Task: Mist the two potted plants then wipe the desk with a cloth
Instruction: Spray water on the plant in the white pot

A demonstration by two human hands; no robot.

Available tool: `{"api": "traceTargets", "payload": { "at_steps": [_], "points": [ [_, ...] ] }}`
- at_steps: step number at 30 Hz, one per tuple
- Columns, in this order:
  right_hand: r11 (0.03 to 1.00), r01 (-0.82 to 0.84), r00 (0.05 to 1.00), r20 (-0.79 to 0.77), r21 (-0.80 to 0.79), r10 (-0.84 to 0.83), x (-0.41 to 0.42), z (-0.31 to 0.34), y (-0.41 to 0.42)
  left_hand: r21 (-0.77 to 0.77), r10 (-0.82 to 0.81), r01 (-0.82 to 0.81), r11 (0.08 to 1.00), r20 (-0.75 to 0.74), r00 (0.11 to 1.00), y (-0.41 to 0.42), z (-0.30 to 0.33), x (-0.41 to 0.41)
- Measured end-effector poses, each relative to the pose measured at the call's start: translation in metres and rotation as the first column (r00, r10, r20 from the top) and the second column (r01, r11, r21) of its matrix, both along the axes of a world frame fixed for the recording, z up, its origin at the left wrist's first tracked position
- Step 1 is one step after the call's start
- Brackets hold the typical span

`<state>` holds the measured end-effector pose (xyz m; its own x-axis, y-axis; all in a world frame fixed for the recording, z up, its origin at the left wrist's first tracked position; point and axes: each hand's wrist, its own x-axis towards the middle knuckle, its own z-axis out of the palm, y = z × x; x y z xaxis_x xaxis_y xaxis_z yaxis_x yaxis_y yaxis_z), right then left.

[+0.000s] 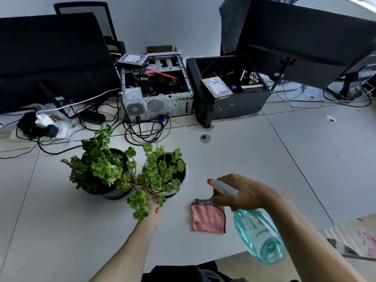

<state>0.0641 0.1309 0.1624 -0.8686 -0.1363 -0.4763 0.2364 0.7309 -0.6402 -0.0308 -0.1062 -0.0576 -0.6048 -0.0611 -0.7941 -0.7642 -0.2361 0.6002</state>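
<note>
Two potted green succulents stand side by side on the white desk [264, 151]: the left plant [101, 165] in a dark pot and the right plant [162, 171] in a white pot. My left hand [153, 209] reaches in under a drooping stem of the right plant and holds it; leaves hide most of the fingers. My right hand [242, 192] grips the neck of a teal spray bottle [258, 235], with its white and orange nozzle pointing left at the plants. A pink cloth [207, 217] lies flat on the desk between my two hands.
Behind the plants sit two opened computer cases [156, 90] [227, 86], each with a hard drive on top, and a tangle of black cables [132, 129]. Dark monitors stand at the back left [50, 58] and back right [305, 37]. The desk's front edge runs lower right.
</note>
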Motion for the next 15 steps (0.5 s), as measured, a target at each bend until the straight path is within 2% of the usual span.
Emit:
{"api": "traceTargets", "payload": {
  "at_steps": [4,8,11,13,15],
  "points": [
    [1.000,-0.016,0.997,0.082,-0.012,0.017,-0.004,-0.007,-0.009,-0.004,-0.124,0.124,0.992,-0.081,0.989,-0.016,0.012,-0.002],
    [0.999,-0.043,0.993,0.109,-0.030,0.047,-0.011,-0.009,-0.016,0.022,-0.163,0.165,0.986,-0.067,0.984,-0.027,0.019,-0.018],
    [0.999,-0.052,0.993,0.109,-0.017,0.053,-0.014,-0.007,-0.019,0.051,-0.051,0.053,0.997,-0.034,0.998,-0.028,0.024,-0.032],
    [0.999,-0.045,0.994,0.103,-0.004,0.045,-0.015,-0.006,-0.020,0.137,0.074,-0.066,0.988,-0.049,0.996,-0.026,0.032,-0.026],
    [0.999,-0.037,0.993,0.109,0.007,0.036,-0.017,-0.006,-0.022,0.204,0.116,-0.101,0.974,-0.060,0.991,-0.025,0.037,-0.010]
  ]
}}
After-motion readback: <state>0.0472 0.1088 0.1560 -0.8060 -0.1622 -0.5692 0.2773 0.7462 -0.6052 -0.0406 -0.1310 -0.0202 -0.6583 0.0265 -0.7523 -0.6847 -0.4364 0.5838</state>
